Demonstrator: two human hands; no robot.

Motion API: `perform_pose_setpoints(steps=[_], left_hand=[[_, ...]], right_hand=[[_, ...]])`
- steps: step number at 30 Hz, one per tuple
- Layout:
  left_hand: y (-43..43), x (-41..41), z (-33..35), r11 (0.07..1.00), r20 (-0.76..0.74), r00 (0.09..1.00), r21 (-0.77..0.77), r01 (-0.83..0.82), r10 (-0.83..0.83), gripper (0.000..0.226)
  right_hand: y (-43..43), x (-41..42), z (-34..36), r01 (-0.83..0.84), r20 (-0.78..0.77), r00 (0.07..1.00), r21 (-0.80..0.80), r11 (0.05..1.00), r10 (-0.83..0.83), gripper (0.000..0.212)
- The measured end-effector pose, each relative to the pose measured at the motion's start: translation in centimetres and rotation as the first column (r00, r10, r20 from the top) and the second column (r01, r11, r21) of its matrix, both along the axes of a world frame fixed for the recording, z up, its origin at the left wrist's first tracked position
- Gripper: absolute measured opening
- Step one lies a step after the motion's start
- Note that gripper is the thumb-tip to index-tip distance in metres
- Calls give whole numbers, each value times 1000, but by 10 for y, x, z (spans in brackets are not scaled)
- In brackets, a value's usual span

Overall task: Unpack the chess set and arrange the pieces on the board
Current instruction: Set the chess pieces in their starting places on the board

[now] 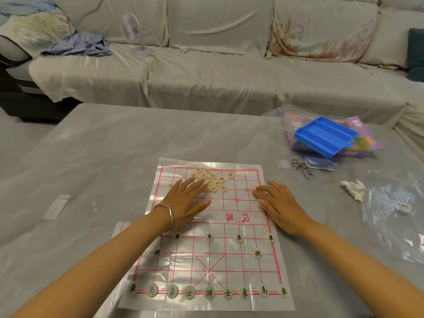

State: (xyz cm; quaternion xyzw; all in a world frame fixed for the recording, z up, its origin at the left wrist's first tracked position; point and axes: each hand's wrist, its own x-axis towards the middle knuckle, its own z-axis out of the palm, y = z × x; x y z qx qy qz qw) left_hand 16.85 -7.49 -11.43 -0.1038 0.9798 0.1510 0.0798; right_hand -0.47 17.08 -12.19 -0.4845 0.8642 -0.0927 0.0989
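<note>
Board (229,267), a thin plastic sheet w/ red grid, lies flat mid-table (91,157), near the front edge.

Black pieces (209,292) are set out on the near half. There are nine in the back row along the closest line, two on the row above at left & right, and four visible on the row above that. L forearm covers the far-left spot of that row, so can't tell if a fifth is there.

Red pieces (212,180) sit in a loose heap at the far side of the board, approx top-centre, not arranged. One red piece (230,175) lies just right of the heap, apart from it.

L hand (185,200) lies flat on the board, palm down, fingers straight & spread, gripping nothing. Its fingertips touch the near-left edge of the red heap. Silver bracelet (168,216) on that wrist.

R hand (280,205) also lies palm down on the board's right side, fingers extended & pointing left, holding nothing, well clear of the heap.

Far right of table: blue tray (325,135) rests tilted on a purple box (367,134). Near them are metal rings (300,168), a crumpled white tissue (354,189) and a clear plastic bag (394,226).

Behind the table is a covered sofa (218,76) w/ a small white fan (133,28) on it.
</note>
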Motion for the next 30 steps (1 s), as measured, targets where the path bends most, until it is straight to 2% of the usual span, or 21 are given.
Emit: perform_pose_setpoints(steps=[1,3,5,7,9,13,18,25,28,30], left_hand=[[2,-1,0,1000,-9,1000,-3,-6,6,125],[7,-3,-1,1000,-18,1000,-3,-19,19,127],[12,-4,0,1000,-19,1000,3,-21,21,128],[17,-6,0,1000,-14,1000,14,-24,24,129],[22,-6,0,999,-11,999,19,-30,30,130],[26,-2,0,999,-33,999,34,-39,40,129],[26,4,2,998,-17,999,30,-48,49,131],[24,3,-1,997,-22,998,41,-57,58,129],[15,3,-1,998,-46,997,42,-56,58,128],[9,3,1,998,-64,996,23,-55,56,128]], right_hand=[[8,-3,1,40,26,999,-1,999,-40,82],[19,-3,4,80,78,994,10,997,-80,66],[22,4,6,69,130,989,34,997,-73,55],[24,11,6,38,152,987,59,998,-46,54],[24,16,4,11,137,990,82,997,-22,56],[29,13,1,15,69,997,67,998,-20,46],[30,12,4,14,29,999,142,990,-18,57],[30,16,4,35,44,998,114,993,-40,58],[19,23,10,89,121,989,6,996,-89,55],[1,29,16,64,140,989,-52,997,-56,54]])
